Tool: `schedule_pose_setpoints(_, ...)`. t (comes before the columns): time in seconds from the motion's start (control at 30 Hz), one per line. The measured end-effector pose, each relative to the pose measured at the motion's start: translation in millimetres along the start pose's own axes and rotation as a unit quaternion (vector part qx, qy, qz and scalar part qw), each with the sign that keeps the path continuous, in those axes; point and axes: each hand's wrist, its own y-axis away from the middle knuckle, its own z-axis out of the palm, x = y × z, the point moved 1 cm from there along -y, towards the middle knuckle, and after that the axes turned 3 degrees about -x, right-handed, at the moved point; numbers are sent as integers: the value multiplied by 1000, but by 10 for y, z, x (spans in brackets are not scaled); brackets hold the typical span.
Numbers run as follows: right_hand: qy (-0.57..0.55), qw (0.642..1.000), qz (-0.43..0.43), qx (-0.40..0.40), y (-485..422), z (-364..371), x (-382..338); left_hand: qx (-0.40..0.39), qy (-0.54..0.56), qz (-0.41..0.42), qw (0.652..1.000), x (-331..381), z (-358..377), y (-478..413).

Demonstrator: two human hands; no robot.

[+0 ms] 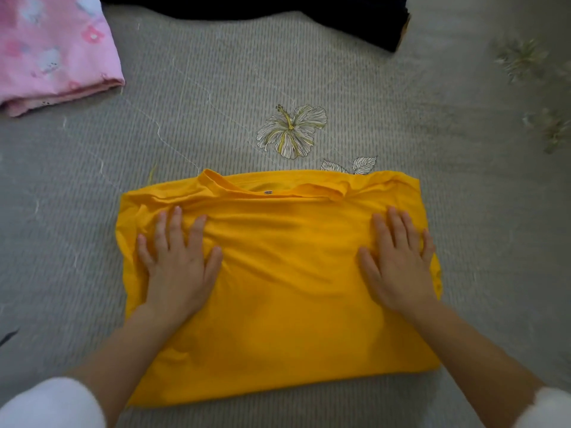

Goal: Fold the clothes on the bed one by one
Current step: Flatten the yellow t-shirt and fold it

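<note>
A yellow T-shirt (278,288) lies folded into a rough rectangle on the grey bed cover (216,103), its collar and label at the far edge. My left hand (177,261) presses flat on the shirt's left part, fingers spread and straight. Over on the shirt's right part, my right hand (398,257) lies flat in the same way. Neither hand grips any cloth.
A folded pink patterned garment (52,50) sits at the far left corner. A dark garment (278,10) stretches along the far edge of the bed. A printed flower (292,131) marks the cover just beyond the shirt.
</note>
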Motion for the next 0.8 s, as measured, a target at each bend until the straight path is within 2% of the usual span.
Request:
schedule_pose_setpoints(0.1, 55, 989, -136, 0, -240, -129, -209, 13, -32, 77, 996, 208, -73, -184)
schedule_pose_setpoints(0.13, 54, 987, -150, -5, -340, -175, -268, 18, -23, 67, 997, 277, -112, -268)
schedule_pose_setpoints(0.23, -46, 998, -49, -6, -637, -338, -337, 1, 93, -88, 992, 384, -210, -509)
schedule_pose_setpoints(0.3, -80, 996, -28, 17, -660, -379, -335, 12, 142, -140, 980, 452, -259, -513)
schedule_pose_setpoints(0.4, -34, 986, -164, 29, -298, -204, -340, 52, 122, -59, 989, 640, -129, -132)
schedule_pose_setpoints(0.47, 5, 971, -239, 8, 68, -2, -255, 53, 89, -22, 994, 720, 77, 314)
schedule_pose_setpoints(0.53, 42, 964, -261, -17, 384, 198, -16, 47, 78, -60, 994, 682, 314, 772)
schedule_pose_setpoints(0.63, 57, 972, -228, -25, 679, 287, 447, 29, 85, -176, 980, 457, 556, 1363)
schedule_pose_setpoints(0.7, 21, 983, -183, -15, 800, 218, 645, 39, 87, -209, 973, 319, 598, 1622)
schedule_pose_setpoints(0.77, -88, 992, -85, 8, 890, 110, 722, 83, 140, -280, 946, 295, 540, 1737)
schedule_pose_setpoints(0.8, -167, 986, -12, 14, 929, 36, 716, 125, 179, -337, 916, 312, 495, 1748)
